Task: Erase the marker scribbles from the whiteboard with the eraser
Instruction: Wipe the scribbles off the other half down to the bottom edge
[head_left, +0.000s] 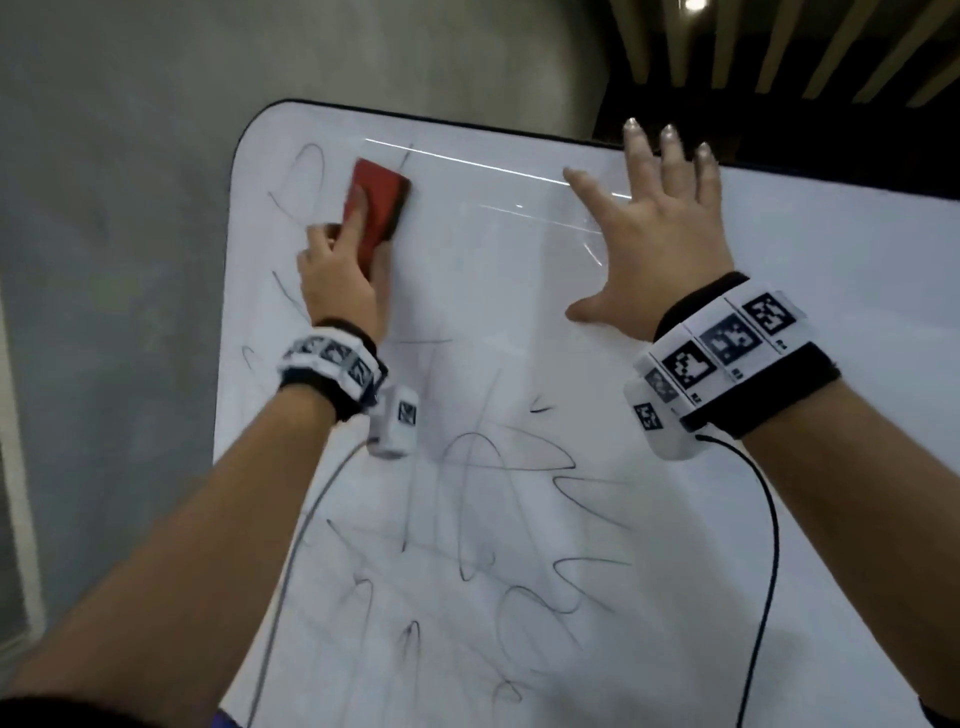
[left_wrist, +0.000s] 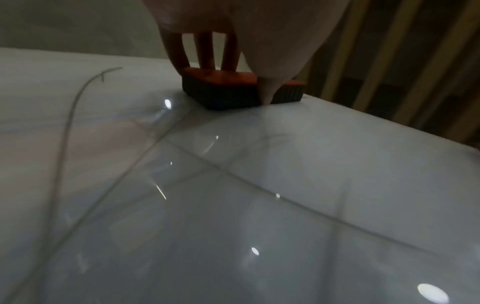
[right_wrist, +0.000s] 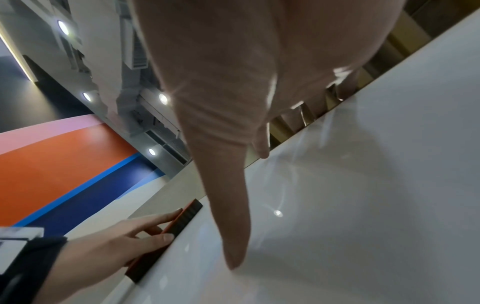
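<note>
My left hand (head_left: 337, 275) gripped the red eraser (head_left: 376, 213) flat at the whiteboard's (head_left: 675, 519) upper-left scribbles (head_left: 467, 493), right hand (head_left: 654, 234) splayed open bracing; firm overlapping strokes seemed best.

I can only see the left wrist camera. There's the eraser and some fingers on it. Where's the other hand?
Observer: The right hand lies flat and spread on the whiteboard, near its top edge, to the right of the eraser.
Operator: Is there much left to rub out?
Observer: Yes. The head view shows many scribbles across the lower board, below the left hand.
Operator: Is it near a corner?
Observer: Yes, the eraser sits close to the board's rounded top left corner.
</note>
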